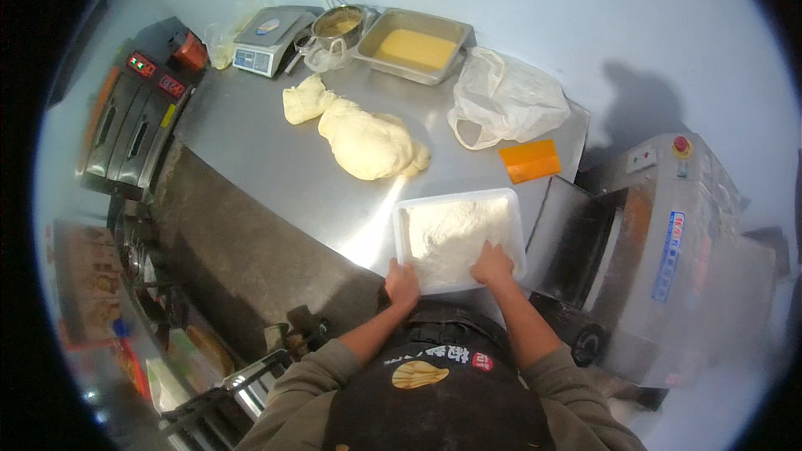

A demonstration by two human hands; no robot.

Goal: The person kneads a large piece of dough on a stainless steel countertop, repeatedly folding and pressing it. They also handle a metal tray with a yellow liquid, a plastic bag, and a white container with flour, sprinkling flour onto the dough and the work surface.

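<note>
A white rectangular tub [399,238] of pale flour [447,230] sits at the near edge of the steel table, close to my apron. My left hand [403,283] grips the tub's near left rim, thumb on the inside. Over the near right part of the flour, my right hand [493,265] is bent inward with its fingers curled and the tips at the flour. Whatever those fingers may hold is hidden. Beyond the tub lies a large lump of dough [368,144], with a smaller dough piece [307,100] touching its far left end.
An orange scraper [530,161] and white plastic bag [510,100] lie at the right. Along the back stand a scale [269,43], a metal pot [338,25] and a steel pan of yellow liquid [447,68]. A steel machine [660,242] borders the table's right; an oven [125,134] stands far left.
</note>
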